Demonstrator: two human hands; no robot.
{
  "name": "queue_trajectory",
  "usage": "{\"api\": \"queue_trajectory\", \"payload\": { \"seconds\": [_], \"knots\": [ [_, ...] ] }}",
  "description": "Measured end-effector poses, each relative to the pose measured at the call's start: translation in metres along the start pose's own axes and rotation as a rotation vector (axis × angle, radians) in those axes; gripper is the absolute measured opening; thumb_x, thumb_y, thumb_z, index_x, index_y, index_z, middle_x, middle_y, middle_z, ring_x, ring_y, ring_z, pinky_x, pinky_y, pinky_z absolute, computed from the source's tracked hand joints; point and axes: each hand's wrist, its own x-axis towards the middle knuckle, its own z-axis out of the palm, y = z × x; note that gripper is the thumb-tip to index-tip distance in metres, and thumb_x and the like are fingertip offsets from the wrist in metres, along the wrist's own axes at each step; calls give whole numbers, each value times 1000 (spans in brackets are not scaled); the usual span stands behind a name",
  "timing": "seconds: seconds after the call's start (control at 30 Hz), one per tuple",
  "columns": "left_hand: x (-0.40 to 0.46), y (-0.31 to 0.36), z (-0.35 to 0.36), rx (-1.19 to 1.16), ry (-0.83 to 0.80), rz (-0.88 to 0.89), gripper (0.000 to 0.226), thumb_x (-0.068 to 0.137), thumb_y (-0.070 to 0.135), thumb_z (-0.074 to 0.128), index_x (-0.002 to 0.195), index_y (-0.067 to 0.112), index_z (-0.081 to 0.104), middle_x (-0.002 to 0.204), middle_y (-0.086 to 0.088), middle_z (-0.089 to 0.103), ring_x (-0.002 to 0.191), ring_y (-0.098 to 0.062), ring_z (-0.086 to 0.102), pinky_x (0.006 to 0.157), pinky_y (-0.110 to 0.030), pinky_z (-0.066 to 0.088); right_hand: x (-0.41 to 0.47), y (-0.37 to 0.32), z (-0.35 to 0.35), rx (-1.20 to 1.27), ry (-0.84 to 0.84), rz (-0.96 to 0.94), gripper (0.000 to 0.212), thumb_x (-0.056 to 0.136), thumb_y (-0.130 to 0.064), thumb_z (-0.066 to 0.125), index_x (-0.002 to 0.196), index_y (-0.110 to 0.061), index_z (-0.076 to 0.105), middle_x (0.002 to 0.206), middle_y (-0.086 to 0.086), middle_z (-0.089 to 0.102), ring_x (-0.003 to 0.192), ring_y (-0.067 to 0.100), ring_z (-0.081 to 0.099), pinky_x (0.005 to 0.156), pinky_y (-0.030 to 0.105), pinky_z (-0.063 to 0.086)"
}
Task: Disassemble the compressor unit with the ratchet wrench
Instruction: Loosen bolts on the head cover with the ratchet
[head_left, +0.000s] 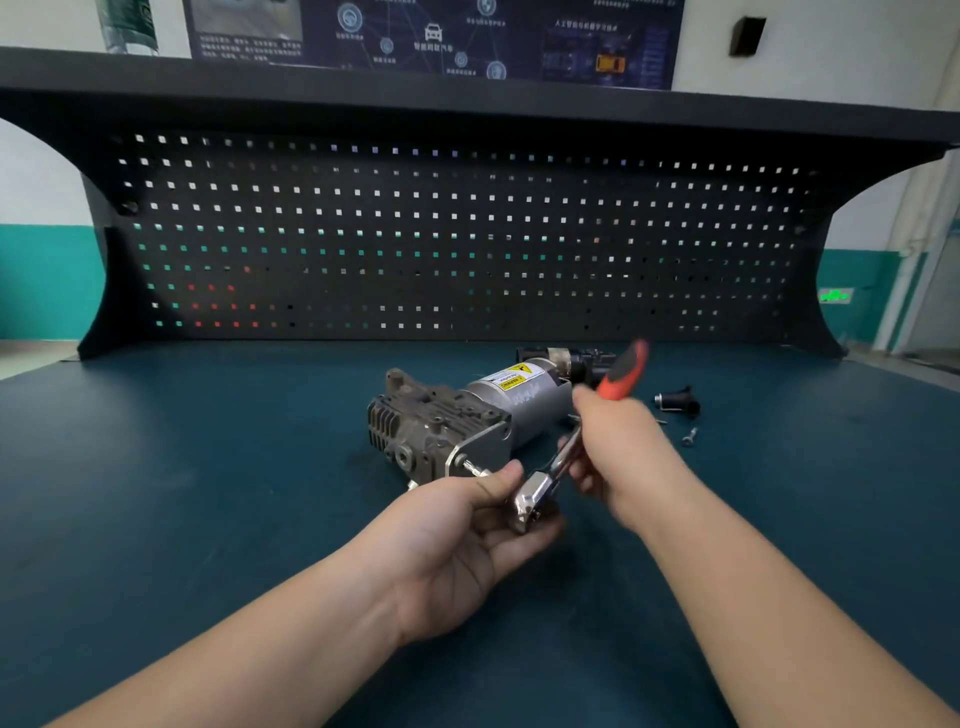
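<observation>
The compressor unit (467, 415) lies on its side in the middle of the bench, a grey finned head at the left and a silver motor can with a yellow warning label at the right. A long bolt (475, 469) sticks out of its near flange. My right hand (623, 452) grips the red and black handle of the ratchet wrench (540, 493), which slants down to the left. My left hand (467, 535) cups the chrome ratchet head, thumb on top, just in front of the bolt's end.
A black plastic fitting (675, 402) and a loose screw (690, 437) lie on the dark green mat (208, 493) to the right of the compressor. A black pegboard back panel (441, 234) rises behind the bench, with a shelf above it.
</observation>
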Motion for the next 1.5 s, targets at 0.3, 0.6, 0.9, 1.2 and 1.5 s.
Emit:
{"api": "queue_trajectory", "payload": {
  "seconds": [0.3, 0.6, 0.9, 1.2, 1.5],
  "knots": [
    [-2, -2, 0, 38, 29, 24, 42, 60, 11, 73, 95, -11, 66, 88, -22, 69, 97, -37, 65, 57, -36, 59, -20, -8, 1, -26, 93, -791, 18, 93, -34, 55, 79, -28, 44, 64, -5, 57, 55, 10, 51, 57, 27, 43],
    [-1, -1, -1, 28, 3, 2, 15, 81, 6, 63, 87, -8, 65, 89, -23, 69, 82, -33, 67, 61, -40, 59, -6, -2, 1, -20, 69, -89, 17, 96, -27, 47, 85, -14, 50, 57, -2, 54, 44, 14, 53, 43, 25, 44],
    [-4, -1, -1, 53, -3, 28, 19, 67, 11, 72, 76, -6, 72, 78, -18, 70, 83, -31, 65, 64, -37, 60, -12, -7, -1, 83, 41, -591, 11, 86, -24, 56, 78, -20, 50, 66, 10, 59, 42, 13, 47, 44, 24, 36],
    [-3, 0, 0, 16, 24, 3, 13, 83, 4, 63, 87, -9, 63, 79, -22, 68, 86, -35, 64, 55, -38, 59, -12, -3, 4, 8, 113, -389, 11, 87, -16, 49, 77, -18, 47, 60, 3, 56, 38, 10, 47, 44, 27, 37],
    [-4, -1, -1, 62, 24, 33, 24, 71, 12, 72, 85, -7, 68, 77, -19, 69, 79, -35, 68, 59, -37, 60, -16, -3, 4, 126, 46, -658, 12, 88, -29, 55, 80, -23, 47, 65, 3, 56, 51, 16, 48, 50, 29, 38]
  ]
}}
